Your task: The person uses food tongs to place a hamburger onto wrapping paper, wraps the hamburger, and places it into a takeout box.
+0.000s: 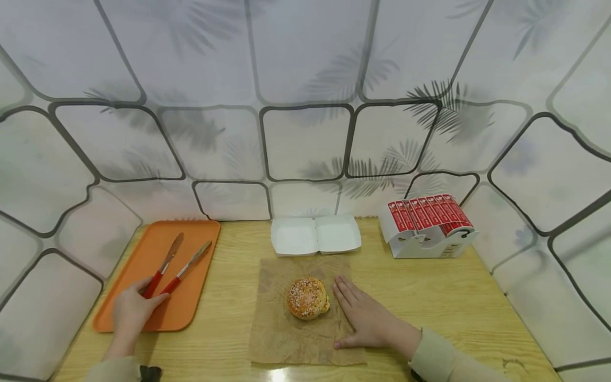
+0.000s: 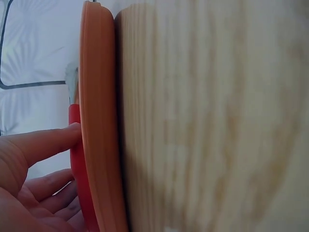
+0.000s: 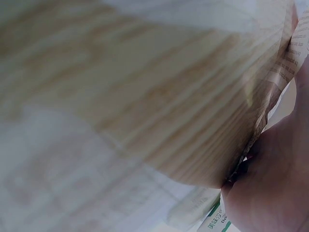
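Note:
On the orange tray (image 1: 195,297) at the left lie two red-handled table knives, a left knife (image 1: 164,262) and a right knife (image 1: 188,266), blades pointing away. My left hand (image 1: 133,307) holds them by the handles, fingers at the left one and thumb by the right one. In the left wrist view the thumb touches a red handle (image 2: 82,169), with curled fingers behind it. A sesame-bun burger (image 1: 307,298) sits on brown paper (image 1: 272,345). Beside the burger, my right hand (image 1: 365,318) rests flat on the paper's right edge, fingers extended, not touching the burger.
A white takeaway box (image 1: 293,236) lies unfolded behind the paper. At the back right stands a white carton (image 1: 406,246) with a row of red packets (image 1: 429,212). Patterned white walls (image 1: 305,143) enclose the wooden table (image 1: 229,297) at the back and sides.

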Demonstrator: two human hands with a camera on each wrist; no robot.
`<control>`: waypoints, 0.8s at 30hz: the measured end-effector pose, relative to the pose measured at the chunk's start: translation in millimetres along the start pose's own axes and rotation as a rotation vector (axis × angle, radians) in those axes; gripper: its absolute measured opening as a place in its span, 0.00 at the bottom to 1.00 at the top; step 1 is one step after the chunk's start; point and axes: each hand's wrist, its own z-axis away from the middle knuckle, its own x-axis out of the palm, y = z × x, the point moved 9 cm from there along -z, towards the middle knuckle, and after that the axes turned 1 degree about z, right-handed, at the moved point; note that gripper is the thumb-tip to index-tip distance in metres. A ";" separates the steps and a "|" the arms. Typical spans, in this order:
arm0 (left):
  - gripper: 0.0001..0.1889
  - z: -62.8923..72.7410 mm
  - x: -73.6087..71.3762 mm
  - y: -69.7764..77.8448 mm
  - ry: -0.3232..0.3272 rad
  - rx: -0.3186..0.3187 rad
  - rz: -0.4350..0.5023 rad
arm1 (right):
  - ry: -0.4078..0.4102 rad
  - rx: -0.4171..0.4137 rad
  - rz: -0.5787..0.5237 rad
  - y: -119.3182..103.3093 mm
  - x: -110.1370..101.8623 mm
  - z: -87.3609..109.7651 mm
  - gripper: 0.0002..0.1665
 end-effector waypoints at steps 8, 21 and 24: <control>0.33 -1.3 0.5 -1.9 -0.028 -0.061 0.093 | 0.057 -0.007 0.013 2.0 2.0 0.0 0.78; 0.23 3.4 -9.7 28.4 0.094 0.006 0.175 | 0.003 0.006 0.021 0.1 -0.1 -0.6 0.77; 0.21 6.0 -5.8 38.8 0.095 0.028 0.199 | 0.002 0.004 0.023 -0.7 -1.3 -0.5 0.77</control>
